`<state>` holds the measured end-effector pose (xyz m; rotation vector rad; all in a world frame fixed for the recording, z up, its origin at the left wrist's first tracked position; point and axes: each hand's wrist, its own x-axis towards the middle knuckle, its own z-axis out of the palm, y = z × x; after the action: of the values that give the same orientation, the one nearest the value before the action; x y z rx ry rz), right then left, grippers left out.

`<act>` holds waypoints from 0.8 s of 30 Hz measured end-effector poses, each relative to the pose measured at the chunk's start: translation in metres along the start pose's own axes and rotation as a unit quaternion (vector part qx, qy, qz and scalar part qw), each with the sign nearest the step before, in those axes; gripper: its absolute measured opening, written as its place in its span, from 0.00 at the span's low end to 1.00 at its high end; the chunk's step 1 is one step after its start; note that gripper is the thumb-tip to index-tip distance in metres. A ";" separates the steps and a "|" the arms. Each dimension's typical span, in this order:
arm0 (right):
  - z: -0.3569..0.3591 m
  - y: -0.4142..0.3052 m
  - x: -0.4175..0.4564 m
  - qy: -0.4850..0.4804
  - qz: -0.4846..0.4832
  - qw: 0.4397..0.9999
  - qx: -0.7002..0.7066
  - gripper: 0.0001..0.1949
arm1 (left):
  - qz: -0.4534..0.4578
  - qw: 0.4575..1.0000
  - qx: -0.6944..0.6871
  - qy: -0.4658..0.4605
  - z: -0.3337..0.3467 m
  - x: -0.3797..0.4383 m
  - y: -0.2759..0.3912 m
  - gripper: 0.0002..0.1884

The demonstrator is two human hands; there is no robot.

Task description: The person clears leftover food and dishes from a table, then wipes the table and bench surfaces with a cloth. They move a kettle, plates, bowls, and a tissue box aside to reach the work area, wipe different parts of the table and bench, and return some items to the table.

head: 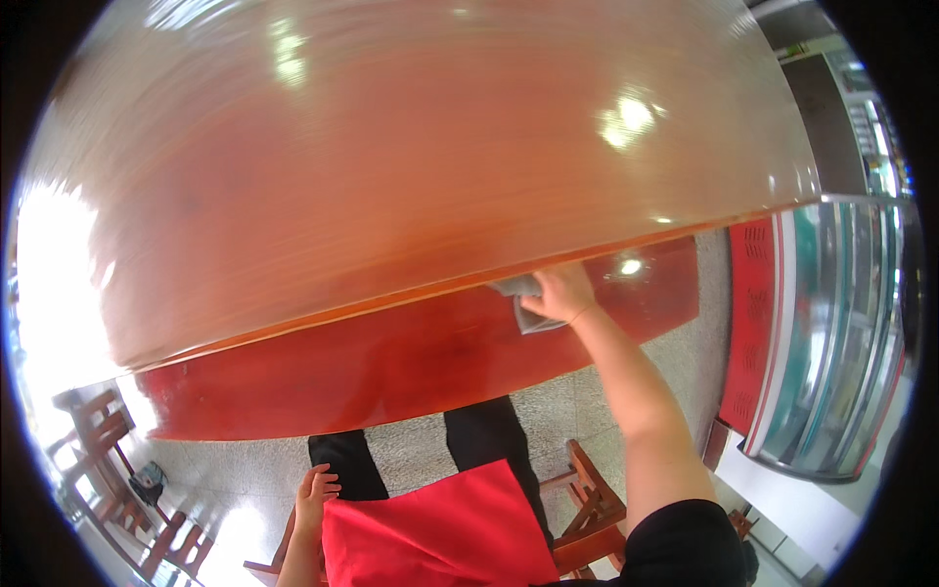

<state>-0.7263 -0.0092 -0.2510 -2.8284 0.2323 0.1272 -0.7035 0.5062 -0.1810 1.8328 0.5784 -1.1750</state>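
My right hand grips a grey cloth against the glossy red wooden bench. Part of the cloth and the fingertips disappear under the front edge of the wooden table, which overhangs the bench. Low beside the red apron, my left hand hangs with nothing in it, its fingers loosely bent and apart.
Wooden chairs stand behind me at right and at far left. A bag hangs among the left ones. To the right is a curved glass display case with a red vented panel. The floor is speckled stone.
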 end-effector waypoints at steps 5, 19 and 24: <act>-0.032 0.128 -0.056 0.065 0.113 0.991 -0.039 0.38 | -0.014 0.999 0.041 -0.023 0.072 0.002 0.031 0.16; 0.003 0.186 -0.168 0.304 0.447 0.840 -0.042 0.30 | -0.017 0.998 0.048 -0.045 0.054 -0.005 0.007 0.15; 0.040 0.067 -0.144 0.309 0.430 0.843 -0.100 0.32 | -0.018 0.995 0.052 -0.086 0.020 -0.002 -0.018 0.16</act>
<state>-0.8821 -0.0386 -0.2924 -2.6144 1.6918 -0.6170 -0.7275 0.4988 -0.1901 1.7908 0.4604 -1.3954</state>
